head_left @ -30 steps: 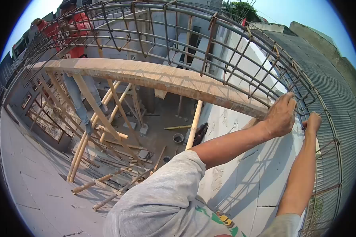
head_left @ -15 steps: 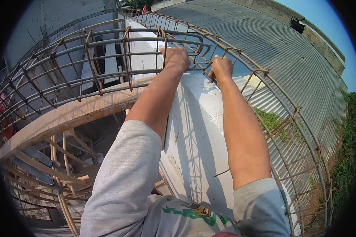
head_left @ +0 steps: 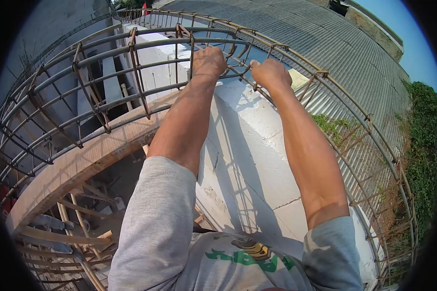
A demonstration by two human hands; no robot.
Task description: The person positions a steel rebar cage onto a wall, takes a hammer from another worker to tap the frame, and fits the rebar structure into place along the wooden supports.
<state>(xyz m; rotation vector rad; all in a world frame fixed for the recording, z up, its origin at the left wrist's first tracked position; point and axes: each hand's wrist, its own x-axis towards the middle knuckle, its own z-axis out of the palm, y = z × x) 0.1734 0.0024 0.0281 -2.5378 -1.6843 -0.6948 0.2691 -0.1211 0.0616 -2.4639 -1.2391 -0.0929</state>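
My left hand (head_left: pixel 209 61) is closed around steel at the near end of a rebar cage (head_left: pixel 111 51), made of long bars tied with square stirrups. The exact bar is covered by my fingers. To its right, my right hand (head_left: pixel 272 74) is wrapped on rebar where the hooked bar ends meet a second rebar cage (head_left: pixel 347 92). My thumb shows at its left side, and the gripped bar is mostly hidden. Beneath both arms runs a white block wall (head_left: pixel 257 150), striped with the cages' shadows.
A curved wooden form board (head_left: pixel 87 138) lies below the left cage, with timber and bamboo props (head_left: pixel 77 213) under it. Beyond the right cage is a corrugated roof (head_left: pixel 335 63). Green vines (head_left: pixel 422 121) grow at the far right.
The view has shifted, so the cages and wall appear farther left and higher. My hands sit slightly farther apart, both still closed on the rebar.
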